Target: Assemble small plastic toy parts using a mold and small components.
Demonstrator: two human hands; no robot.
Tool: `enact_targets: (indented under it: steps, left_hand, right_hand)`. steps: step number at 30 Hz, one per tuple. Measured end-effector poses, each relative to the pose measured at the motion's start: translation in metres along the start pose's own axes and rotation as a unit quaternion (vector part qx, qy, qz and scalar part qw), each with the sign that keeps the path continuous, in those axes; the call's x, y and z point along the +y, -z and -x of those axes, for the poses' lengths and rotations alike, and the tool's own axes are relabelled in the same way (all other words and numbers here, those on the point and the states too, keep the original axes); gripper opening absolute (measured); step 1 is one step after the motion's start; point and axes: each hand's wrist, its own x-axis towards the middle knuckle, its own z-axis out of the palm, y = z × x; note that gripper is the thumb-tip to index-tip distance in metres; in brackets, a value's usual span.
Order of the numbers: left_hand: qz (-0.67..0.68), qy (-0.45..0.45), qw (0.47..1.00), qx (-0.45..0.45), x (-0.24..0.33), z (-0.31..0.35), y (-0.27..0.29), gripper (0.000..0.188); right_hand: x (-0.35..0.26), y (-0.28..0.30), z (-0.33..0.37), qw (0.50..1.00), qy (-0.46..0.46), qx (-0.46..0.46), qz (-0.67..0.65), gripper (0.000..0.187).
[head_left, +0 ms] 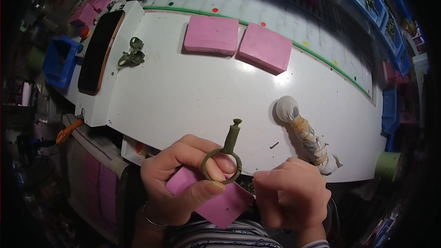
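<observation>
My left hand [180, 174] pinches an olive-green ring [205, 163] between thumb and fingers, its round band facing up. A short stem with a small flared tip rises from the top of the band. Beneath the ring, partly covered by the left hand, is a pink block [225, 209]; whether the hand grips it too I cannot tell. To the right and apart from the ring, my right hand [294, 193] is closed with its fingers curled. Anything inside it is hidden.
Two pink blocks [211, 36] lie at the back of the white table [193, 92]. Several green rings [133, 57] sit at the left beside a phone-like black panel [101, 53]. A wrapped stick with a white ball end [288, 109] lies at right, near a tiny green scrap [274, 145].
</observation>
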Motion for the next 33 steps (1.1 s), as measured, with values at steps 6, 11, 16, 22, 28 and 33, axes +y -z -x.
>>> enact_targets:
  steps: [6, 11, 16, 22, 28, 33]
  left_hand:
    - [-0.002, 0.024, 1.0, 0.006, -0.001, 0.0, 0.003, 0.018]
    - [0.023, 0.032, 0.999, 0.007, -0.002, -0.001, 0.003, 0.018]
    - [0.028, 0.025, 0.999, 0.004, -0.002, 0.0, 0.006, 0.018]
    - [0.064, 0.07, 0.995, -0.009, 0.0, 0.001, 0.007, 0.021]
    - [0.16, 0.169, 0.973, 0.002, 0.005, -0.001, 0.006, 0.031]
    - [0.182, 0.199, 0.963, 0.003, 0.005, -0.003, 0.006, 0.033]
  right_hand:
    - [0.009, -0.028, 0.014, 0.979, -0.006, 0.204, -0.015, 0.03]
    - [0.001, -0.006, 0.003, 0.997, 0.009, 0.064, 0.053, 0.032]
    - [0.009, -0.024, 0.014, 0.97, 0.004, 0.239, 0.043, 0.03]
    - [0.009, -0.023, 0.013, 0.985, -0.05, 0.151, -0.059, 0.023]
    - [0.005, -0.021, 0.021, 0.992, -0.069, 0.098, 0.035, 0.025]
    - [0.001, -0.025, 0.019, 0.987, -0.053, 0.124, 0.09, 0.026]
